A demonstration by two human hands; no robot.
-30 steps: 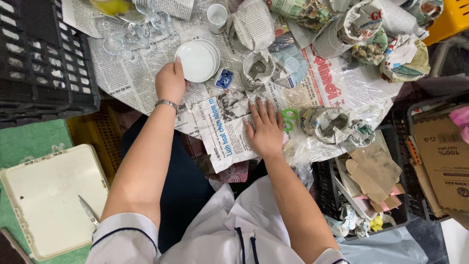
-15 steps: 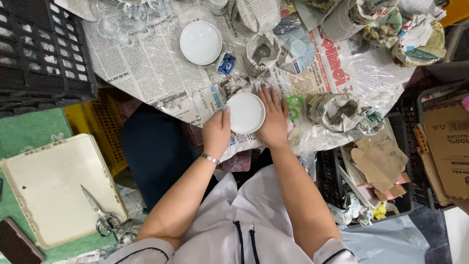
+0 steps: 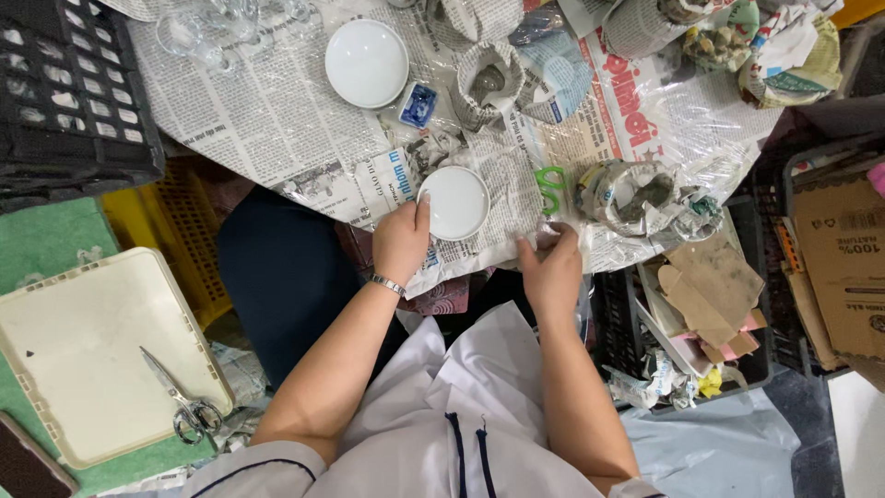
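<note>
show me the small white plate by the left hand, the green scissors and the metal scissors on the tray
small white plate (image 3: 454,202), head view, centre of its face
green scissors (image 3: 550,187), head view, on the green handle loops
metal scissors (image 3: 175,395), head view, near the pivot, above the handle rings

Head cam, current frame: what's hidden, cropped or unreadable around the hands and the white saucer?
- Left hand: fingertips lie at the rim of the white saucer; grip or mere touch, cannot tell.
- Right hand: fingertips pinch at the newspaper sheet; the knuckles hide them.
- Paper-wrapped bundle: contents covered by the wrapping.
- Clear glasses: cut by the top edge, count unclear.
- Second saucer: whole, in plain view.
</note>
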